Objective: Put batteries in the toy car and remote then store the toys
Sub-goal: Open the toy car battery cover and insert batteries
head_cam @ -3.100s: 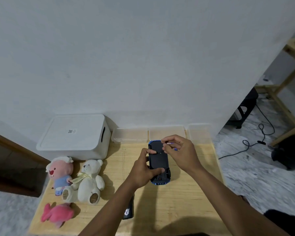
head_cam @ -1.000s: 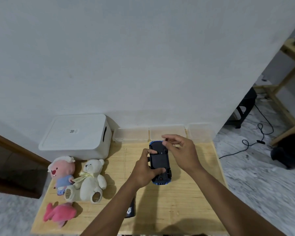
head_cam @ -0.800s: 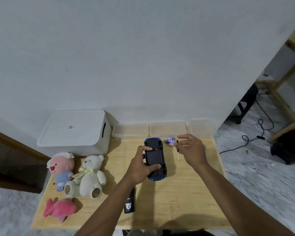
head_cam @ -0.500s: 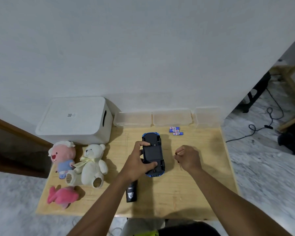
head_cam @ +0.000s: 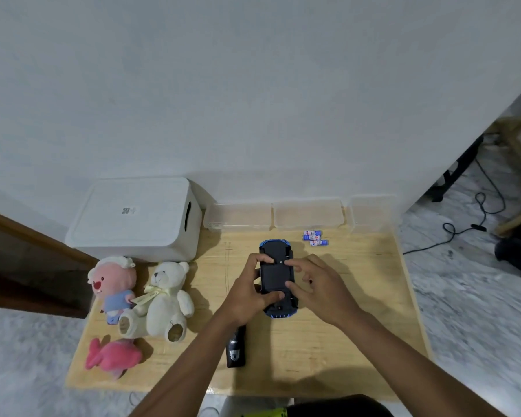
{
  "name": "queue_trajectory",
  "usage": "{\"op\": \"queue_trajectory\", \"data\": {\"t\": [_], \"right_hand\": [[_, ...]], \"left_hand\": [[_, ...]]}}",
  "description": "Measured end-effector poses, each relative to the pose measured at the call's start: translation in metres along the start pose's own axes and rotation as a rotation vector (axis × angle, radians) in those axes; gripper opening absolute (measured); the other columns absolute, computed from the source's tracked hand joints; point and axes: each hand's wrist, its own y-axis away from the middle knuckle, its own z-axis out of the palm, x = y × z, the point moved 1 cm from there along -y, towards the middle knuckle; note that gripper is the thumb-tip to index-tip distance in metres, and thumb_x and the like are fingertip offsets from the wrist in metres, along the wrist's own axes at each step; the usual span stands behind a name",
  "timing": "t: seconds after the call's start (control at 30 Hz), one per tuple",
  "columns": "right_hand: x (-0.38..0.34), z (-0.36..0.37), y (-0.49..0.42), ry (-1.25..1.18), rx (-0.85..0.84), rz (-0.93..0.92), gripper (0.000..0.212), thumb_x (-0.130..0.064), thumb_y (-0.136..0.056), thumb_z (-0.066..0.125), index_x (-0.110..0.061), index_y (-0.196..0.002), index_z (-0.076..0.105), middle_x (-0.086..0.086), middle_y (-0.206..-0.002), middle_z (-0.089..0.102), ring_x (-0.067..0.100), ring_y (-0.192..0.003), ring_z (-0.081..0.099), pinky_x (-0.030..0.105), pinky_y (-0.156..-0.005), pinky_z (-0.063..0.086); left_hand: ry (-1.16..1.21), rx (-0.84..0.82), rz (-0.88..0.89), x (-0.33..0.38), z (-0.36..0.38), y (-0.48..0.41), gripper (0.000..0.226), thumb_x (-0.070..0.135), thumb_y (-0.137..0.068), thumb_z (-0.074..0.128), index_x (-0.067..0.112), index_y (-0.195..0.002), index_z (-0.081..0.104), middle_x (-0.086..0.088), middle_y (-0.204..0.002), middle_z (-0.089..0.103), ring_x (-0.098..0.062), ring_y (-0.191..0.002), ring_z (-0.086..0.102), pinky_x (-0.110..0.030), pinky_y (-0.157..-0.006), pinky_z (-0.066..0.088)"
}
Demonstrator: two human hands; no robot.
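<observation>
Since everything's spread over one wooden table (head_cam: 358, 326) shoved against the wall, you can pretty much read the plan off the layout. The big white box (head_cam: 133, 218) sits back left with its lid on, and my guess is that's where the toys end up. A row of clear tubs (head_cam: 307, 213) runs beside it along the wall. Parked in front of the box, out of the way on the left, are a white teddy bear (head_cam: 166, 299), a pink doll (head_cam: 112, 284) right beside it and a pink fish plush (head_cam: 110, 355) nearer the edge. Mid-table is the toy car (head_cam: 276, 278), flipped so its dark underside faces up, which makes sense if you're after the battery hatch. The left hand (head_cam: 247, 291) wraps the car's left side, fingers curled over the top and thumb across the near end, bracing it. The right hand (head_cam: 319, 285) comes in opposite with bent fingers, index tip on the middle of the underside and thumb on the edge. So the car sits squarely between both grips. Can't tell if the hatch is loose. The black remote (head_cam: 236, 347) lies nearer the front edge, partly under the left forearm, and the batteries (head_cam: 315, 237) wait just past the car's far right corner.
</observation>
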Motion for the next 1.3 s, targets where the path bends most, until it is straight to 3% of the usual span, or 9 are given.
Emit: {"op": "queue_trajectory", "data": {"t": [0.13,0.23,0.33,0.47,0.73,0.8,0.9,1.03,1.3], "right_hand": [[-0.006,0.003,-0.002,-0.067,0.037,0.040,0.045,-0.029,-0.085,0.077,-0.034,-0.127,0.061,-0.018,-0.105,0.049,-0.010,-0.092,0.050,0.003,-0.077,0.037],[-0.009,-0.002,-0.003,-0.068,0.039,0.027,0.045,-0.025,-0.082,0.079,-0.032,-0.123,0.062,-0.022,-0.106,0.047,-0.014,-0.097,0.047,0.000,-0.081,0.035],[-0.009,-0.007,-0.006,-0.041,0.013,0.019,0.048,-0.027,-0.079,0.081,-0.033,-0.122,0.062,-0.024,-0.106,0.052,-0.009,-0.097,0.051,0.008,-0.084,0.038],[-0.009,-0.006,-0.011,-0.029,-0.025,0.025,0.058,-0.028,-0.076,0.084,-0.034,-0.129,0.060,-0.016,-0.101,0.062,0.001,-0.093,0.057,0.025,-0.087,0.049],[-0.009,-0.013,-0.010,-0.009,0.034,-0.001,0.059,-0.028,-0.075,0.085,-0.033,-0.129,0.063,-0.015,-0.089,0.063,-0.001,-0.081,0.057,0.021,-0.079,0.051],[0.006,-0.030,-0.005,-0.010,0.121,0.032,0.057,-0.030,-0.071,0.087,-0.038,-0.124,0.065,-0.016,-0.089,0.061,0.000,-0.078,0.057,0.017,-0.075,0.049],[0.047,-0.053,0.009,0.071,0.187,0.149,0.056,-0.029,-0.068,0.088,-0.037,-0.119,0.068,-0.015,-0.089,0.060,0.001,-0.077,0.056,0.021,-0.071,0.047],[0.102,-0.056,0.035,0.133,0.111,0.393,0.058,-0.026,-0.067,0.088,-0.029,-0.121,0.068,-0.013,-0.097,0.057,0.011,-0.091,0.060,0.030,-0.078,0.052],[0.110,-0.042,0.046,0.234,0.116,0.424,0.064,-0.027,-0.072,0.084,-0.027,-0.131,0.060,-0.005,-0.113,0.056,0.021,-0.110,0.056,0.040,-0.085,0.054]], "left_hand": [[-0.005,0.002,0.000,0.002,0.002,-0.002,0.066,0.005,-0.080,0.083,0.031,-0.126,0.043,-0.009,-0.119,0.065,-0.036,-0.096,0.072,-0.053,-0.080,0.063],[0.005,-0.001,0.010,0.003,0.001,-0.003,0.069,0.005,-0.080,0.083,0.034,-0.128,0.044,-0.011,-0.120,0.064,-0.032,-0.096,0.072,-0.049,-0.080,0.064],[0.008,-0.015,0.027,0.005,0.000,-0.002,0.073,0.003,-0.081,0.082,0.038,-0.132,0.043,-0.010,-0.122,0.065,-0.021,-0.094,0.072,-0.038,-0.080,0.063],[-0.019,-0.037,0.049,0.007,-0.001,-0.002,0.078,0.001,-0.080,0.081,0.037,-0.137,0.041,-0.007,-0.123,0.065,-0.016,-0.095,0.071,-0.036,-0.082,0.063],[-0.006,-0.043,0.084,0.006,0.002,-0.003,0.083,0.000,-0.081,0.081,0.038,-0.142,0.040,0.002,-0.138,0.056,-0.015,-0.118,0.062,-0.031,-0.085,0.060],[0.027,-0.051,0.073,0.004,0.002,-0.004,0.086,-0.001,-0.082,0.081,0.041,-0.144,0.039,0.001,-0.137,0.058,-0.016,-0.122,0.061,-0.031,-0.085,0.061],[0.052,-0.051,0.038,-0.001,0.002,-0.005,0.089,0.001,-0.083,0.082,0.046,-0.146,0.038,-0.001,-0.132,0.061,-0.021,-0.122,0.062,-0.035,-0.085,0.062],[0.042,-0.062,0.005,-0.007,0.007,-0.005,0.089,0.005,-0.082,0.084,0.051,-0.143,0.039,0.001,-0.131,0.063,-0.025,-0.123,0.062,-0.042,-0.090,0.062],[0.002,-0.081,-0.018,-0.009,0.015,0.000,0.094,0.002,-0.080,0.084,0.053,-0.144,0.037,-0.004,-0.132,0.062,-0.020,-0.110,0.069,-0.042,-0.090,0.062]]}}
